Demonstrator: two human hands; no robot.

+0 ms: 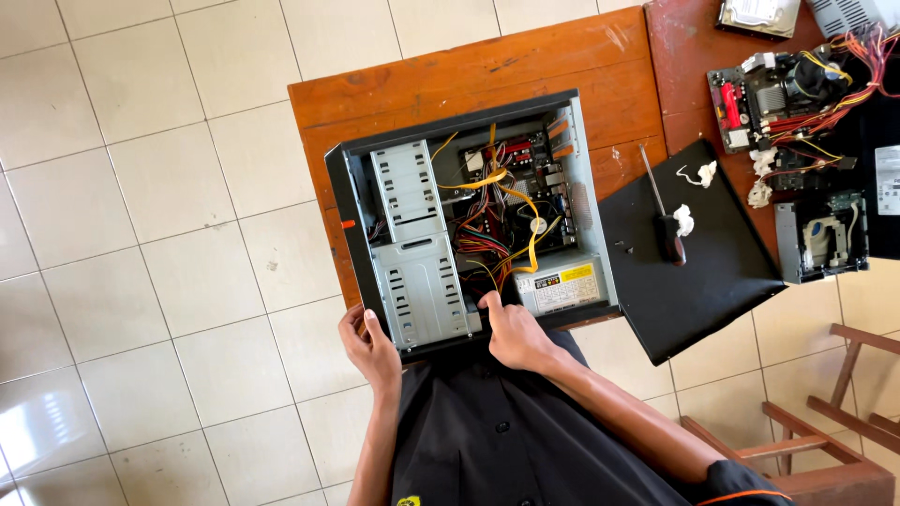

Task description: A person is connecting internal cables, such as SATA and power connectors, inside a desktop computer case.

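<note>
Indoors, wooden table (394, 89), seemingly tiled floor (141, 234)

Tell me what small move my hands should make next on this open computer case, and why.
Probably steady the case with your left hand at its near corner, since your right hand already reaches over the rim toward the tangled cables beside the power supply.

Floor (141, 187): pale cream square tiles w/ grey grout, glossy, bright glare patch at lower left. Reddish-brown wooden worktop (469, 75), scuffed, a second one (684, 84) butted against its right side. Wooden chair frame (825, 422) at bottom right. Even daylight.
</note>
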